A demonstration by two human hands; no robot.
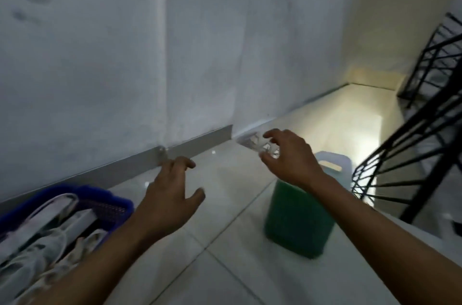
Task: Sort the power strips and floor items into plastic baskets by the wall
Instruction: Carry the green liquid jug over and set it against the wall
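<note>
No writing readable anywhere; frame is blurred. Grey wall (pixel 100 67) fills the space beyond your fingertips, black railing (pixel 412 129) well to their right. Blue basket (pixel 110 207) with white power strips (pixel 50 219) sits below-left of your left hand (pixel 167 202). Green jug (pixel 297 219) stands under your right wrist. White basket (pixel 246 141) by the wall lies just past your right hand (pixel 290 157). Both hands' fingers are spread and curled, gripping nothing; contact between right fingertips and white basket cannot be told.
</note>
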